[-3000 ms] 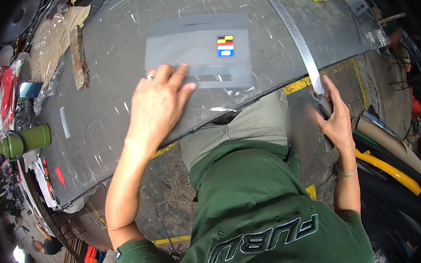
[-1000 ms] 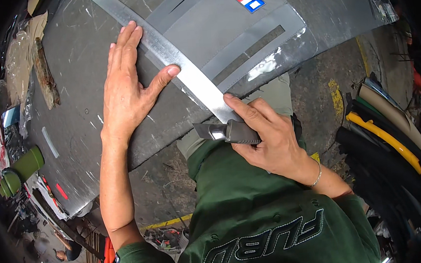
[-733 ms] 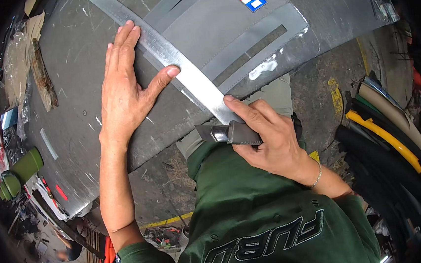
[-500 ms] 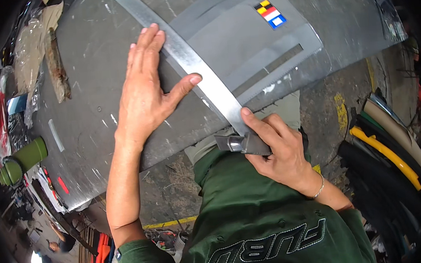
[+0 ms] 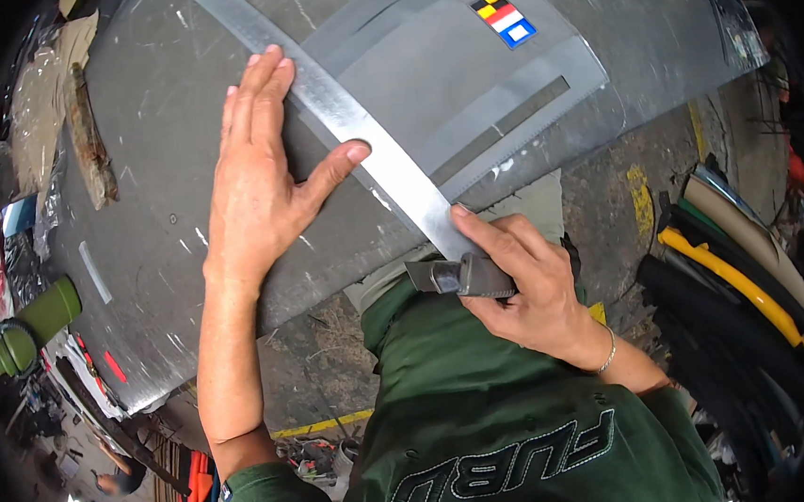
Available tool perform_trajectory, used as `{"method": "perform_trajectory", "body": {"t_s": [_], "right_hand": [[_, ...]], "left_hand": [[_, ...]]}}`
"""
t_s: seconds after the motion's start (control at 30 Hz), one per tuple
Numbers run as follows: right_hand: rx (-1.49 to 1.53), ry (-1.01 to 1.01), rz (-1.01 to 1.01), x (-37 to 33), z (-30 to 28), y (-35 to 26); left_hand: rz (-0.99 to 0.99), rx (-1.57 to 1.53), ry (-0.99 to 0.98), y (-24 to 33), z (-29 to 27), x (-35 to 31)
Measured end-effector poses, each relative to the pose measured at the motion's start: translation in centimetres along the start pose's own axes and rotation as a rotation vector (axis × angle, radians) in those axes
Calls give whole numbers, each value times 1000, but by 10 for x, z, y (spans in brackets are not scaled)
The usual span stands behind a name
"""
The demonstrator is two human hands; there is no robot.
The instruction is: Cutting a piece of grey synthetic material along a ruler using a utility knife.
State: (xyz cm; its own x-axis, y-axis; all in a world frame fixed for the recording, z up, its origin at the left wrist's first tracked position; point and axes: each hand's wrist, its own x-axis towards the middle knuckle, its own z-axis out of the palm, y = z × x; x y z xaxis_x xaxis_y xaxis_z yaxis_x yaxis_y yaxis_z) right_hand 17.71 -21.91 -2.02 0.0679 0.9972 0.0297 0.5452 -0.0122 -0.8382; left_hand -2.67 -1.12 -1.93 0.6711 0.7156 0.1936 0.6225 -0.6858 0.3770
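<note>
A steel straightedge slants across the grey worktable, its far end running out of view and its near end reaching past the table's front edge. Just right of the straightedge, and meeting it, lies a grey sheet-material panel with a checkered and striped patch and a long dark slot. A narrow paler strip shows along the straightedge's left side; whether it belongs to the panel I cannot tell.

The left hand lies flat against the straightedge from its left, four fingers close together, thumb spread wide with its tip on the metal. The right hand, at the straightedge's near end, is curled around a dark utility knife, index finger stretched out to touch the steel. The knife's broad blade points left, beside the near end and away from the panel.

Well left of the straightedge are a rough piece of wood, brown cardboard and a green bottle. Well to its right, beyond the table, rolls of material lie side by side: beige, yellow and black.
</note>
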Motion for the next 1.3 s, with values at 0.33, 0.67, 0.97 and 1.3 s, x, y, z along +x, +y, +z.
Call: {"method": "perform_trajectory", "body": {"t_s": [0.33, 0.67, 0.97, 1.3], "right_hand": [[18, 47, -31, -1, 4, 6], [47, 28, -5, 3, 2, 7], [-53, 32, -4, 2, 1, 0], [-78, 48, -22, -1, 5, 2]], "left_hand": [[-9, 21, -5, -1, 4, -4], [-26, 5, -14, -1, 6, 0], [-21, -58, -27, 0, -2, 1], [-32, -21, -28, 1, -3, -3]]}}
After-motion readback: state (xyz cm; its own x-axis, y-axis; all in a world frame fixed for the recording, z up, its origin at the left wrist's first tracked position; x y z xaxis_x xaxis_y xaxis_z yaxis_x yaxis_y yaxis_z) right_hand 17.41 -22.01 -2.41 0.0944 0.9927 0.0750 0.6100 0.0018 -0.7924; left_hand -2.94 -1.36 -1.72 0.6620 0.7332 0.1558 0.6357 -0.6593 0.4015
